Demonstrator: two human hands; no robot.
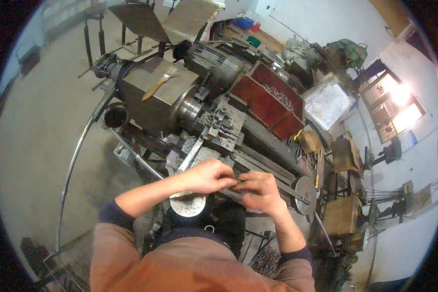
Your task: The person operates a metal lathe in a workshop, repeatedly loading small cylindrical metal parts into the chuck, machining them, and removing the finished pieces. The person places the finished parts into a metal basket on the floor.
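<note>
My left hand and my right hand meet in front of the lathe, with fingertips pinched together. Whatever small piece they may hold is hidden by the fingers. Just beyond them stands the lathe's tool post, dusted with metal chips. Farther left is the bright round spindle nose on the headstock. A wooden-handled brush lies on top of the headstock. Under my left wrist sits a pale round metal disc, partly covered by the forearm.
A dark red tray holding many small metal parts rests behind the lathe bed. Right of my hands is a grey metal wheel. Cardboard boxes stand farther right. A long curved metal bar runs along the left side.
</note>
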